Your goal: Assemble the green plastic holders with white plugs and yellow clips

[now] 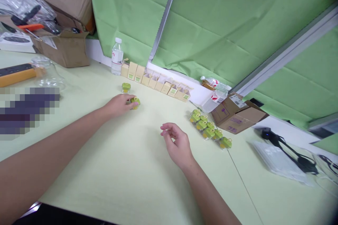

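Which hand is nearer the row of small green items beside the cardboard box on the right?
The right hand. It rests open on the table just left of the green row; the left hand is farther away, fingers on a separate green item.

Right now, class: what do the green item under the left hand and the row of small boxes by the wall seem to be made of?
The green item under the left hand looks like glossy moulded plastic: bright, smooth, with a highlight. The small boxes look like matte card: flat tan faces and folded flaps.

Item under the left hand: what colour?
Green item, yellowish top, at the left hand fingertips; head view.
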The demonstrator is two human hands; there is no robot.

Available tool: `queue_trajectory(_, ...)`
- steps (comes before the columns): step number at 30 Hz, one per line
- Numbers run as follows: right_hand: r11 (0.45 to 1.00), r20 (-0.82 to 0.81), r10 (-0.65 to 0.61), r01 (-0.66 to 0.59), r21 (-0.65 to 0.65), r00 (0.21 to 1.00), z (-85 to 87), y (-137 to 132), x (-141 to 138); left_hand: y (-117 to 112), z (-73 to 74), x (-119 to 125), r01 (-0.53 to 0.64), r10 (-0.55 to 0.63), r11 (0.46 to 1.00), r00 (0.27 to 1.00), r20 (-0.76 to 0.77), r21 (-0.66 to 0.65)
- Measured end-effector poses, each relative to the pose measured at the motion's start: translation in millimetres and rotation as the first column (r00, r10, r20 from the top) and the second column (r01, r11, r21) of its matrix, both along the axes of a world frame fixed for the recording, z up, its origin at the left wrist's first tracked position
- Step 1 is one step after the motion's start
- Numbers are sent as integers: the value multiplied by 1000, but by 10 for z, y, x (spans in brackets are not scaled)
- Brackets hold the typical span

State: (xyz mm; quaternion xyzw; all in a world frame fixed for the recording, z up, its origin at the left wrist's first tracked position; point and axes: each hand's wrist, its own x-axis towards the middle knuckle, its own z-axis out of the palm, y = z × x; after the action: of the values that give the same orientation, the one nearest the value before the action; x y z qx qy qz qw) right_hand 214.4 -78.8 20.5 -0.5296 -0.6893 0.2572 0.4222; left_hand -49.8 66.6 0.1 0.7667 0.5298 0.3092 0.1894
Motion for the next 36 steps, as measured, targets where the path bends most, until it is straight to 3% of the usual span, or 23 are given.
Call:
queue_trajectory(2, 1000, 2, 0, 0, -6, 1000, 9, -6, -5, 120, -14, -150, -132, 132, 991, 991, -14, 33)
queue_trajectory(7, 1000, -1, 7, -7, -7, 1000, 27, -21, -22, 310, -100, -381, -321, 313, 943, 945, 97, 85)
queue_trajectory(18, 1000, 12, -12, 12, 3, 1000, 27, 7, 39, 291, -100, -357, -368, 351, 925, 923, 159, 94)
queue_trajectory(23, 973, 29, -228, 227, 31, 973, 11, 193, 261, 265, -92, -347, -377, 363, 923, 919, 155, 77)
queue_trajectory(25, 927, 114, -373, 367, 71, 921, 53, 276, 451, 230, -65, -329, -394, 377, 915, 910, 170, 84)
queue_trajectory(27, 848, 306, -530, 497, 185, 791, 135, 326, 708, 173, -12, -291, -411, 385, 904, 901, 200, 113)
queue_trajectory(29, 725, 483, -673, 630, 279, 561, 232, 337, 1006, 95, 54, -222, -411, 367, 897, 898, 244, 162)
queue_trajectory(31, 582, 634, -699, 778, 236, 331, 307, 321, 1287, -1, 111, -112, -364, 302, 909, 911, 280, 205)
queue_trajectory(32, 563, 666, -678, 802, 198, 312, 328, 311, 1404, -56, 128, -44, -302, 237, 928, 930, 279, 217)
queue_trajectory(36, 577, 725, -596, 812, 88, 345, 343, 280, 1618, -304, 119, 255, 28, -73, 977, 976, 207, 211)
